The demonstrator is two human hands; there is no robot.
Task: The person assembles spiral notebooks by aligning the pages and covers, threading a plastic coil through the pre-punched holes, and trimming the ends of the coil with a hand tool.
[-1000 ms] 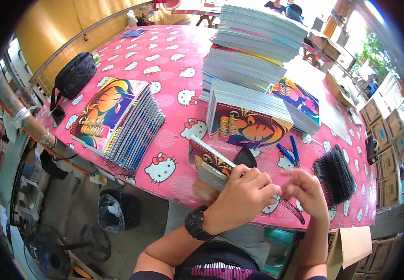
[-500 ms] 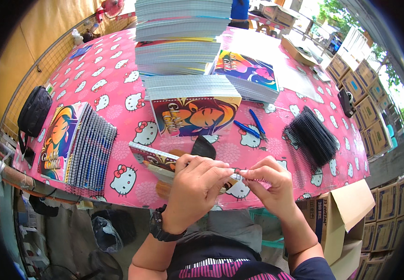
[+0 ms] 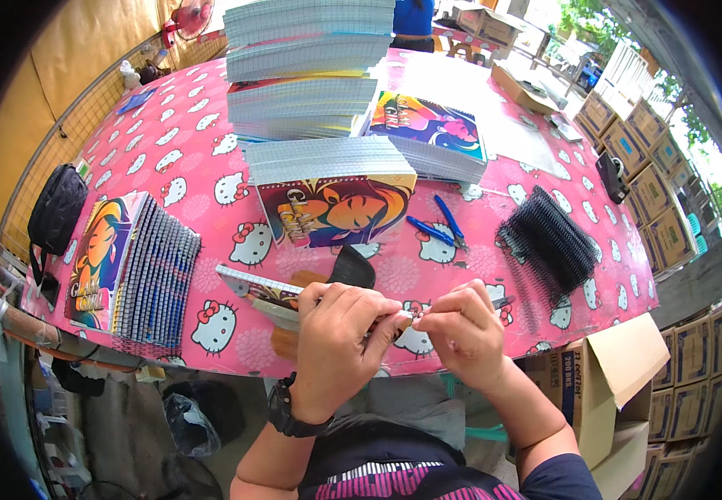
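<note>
My left hand (image 3: 340,342) is closed round a notebook (image 3: 269,289) with an illustrated cover, held tilted over the near table edge. At the notebook's right end, the fingertips of my right hand (image 3: 466,333) pinch a thin dark binding coil (image 3: 503,302), mostly hidden by the fingers. Just beyond my left hand lie a black flat piece (image 3: 353,268) and a brown wooden piece (image 3: 286,342), partly under the notebook. Blue-handled pliers (image 3: 444,225) rest further off, with a heap of black spiral coils (image 3: 549,242) to their right.
Unbound notebooks stand in a tall stack (image 3: 307,75) and a nearer pile (image 3: 336,208); another pile (image 3: 428,125) sits right of them. Bound notebooks (image 3: 136,267) and a black bag (image 3: 58,208) are at left. An open carton (image 3: 603,392) stands beside the table's right edge.
My right hand has shifted slightly left, closer to my left hand, and its fingers have curled further. The notebook remains in my left hand. The whole view has shifted a little.
</note>
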